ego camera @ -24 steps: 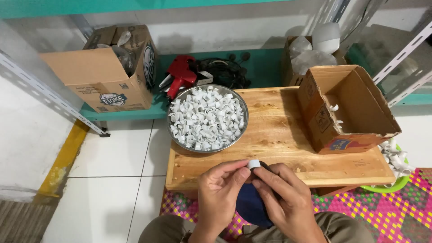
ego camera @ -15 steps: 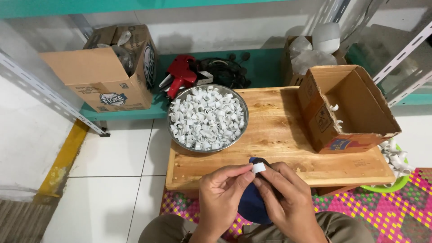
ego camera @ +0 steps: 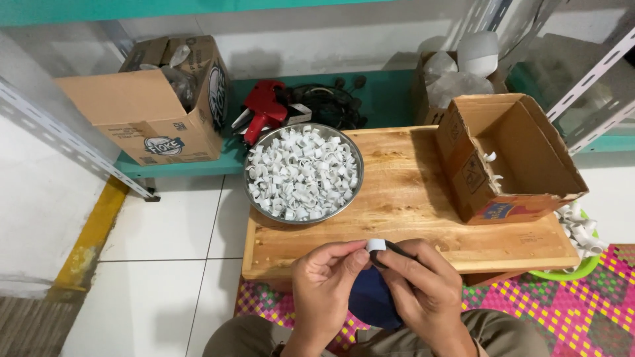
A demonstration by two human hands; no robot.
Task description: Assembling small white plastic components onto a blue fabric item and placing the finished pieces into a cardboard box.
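Ok so both hands are up together at the near edge of the wooden board [ego camera: 410,218], working on one small white plastic piece [ego camera: 376,245]. Left hand [ego camera: 324,281] pinches it between thumb and fingertips, right hand [ego camera: 423,287] has fingers closed around a dark ring-like bit [ego camera: 390,254] pressed right against the white piece. Can't tell exactly how the two parts mate, too small. Something dark blue [ego camera: 370,301] sits just under the grip, btw the two palms, looks like cloth or a pouch, not sure which.

Away from the grip, up and to the left on the board: a metal bowl [ego camera: 264,142] heaped w/ the same kind of white pieces [ego camera: 301,172]. Up and right of the grip: an open cardboard box [ego camera: 509,155] tipped on its side, a couple of white bits inside. Further right, past the board's corner, a green tray [ego camera: 562,272] w/ more white parts. Well beyond the bowl there's a red hand tool [ego camera: 264,112] and another carton [ego camera: 152,106] on the teal shelf.

My read: this is the fitting step, dark bit going onto/into the white piece, mid-way thru one unit of many. Imo the next move needs a steady pinch from the left and a small push or twist from the right, keeping both parts lined up so nothing pops out.
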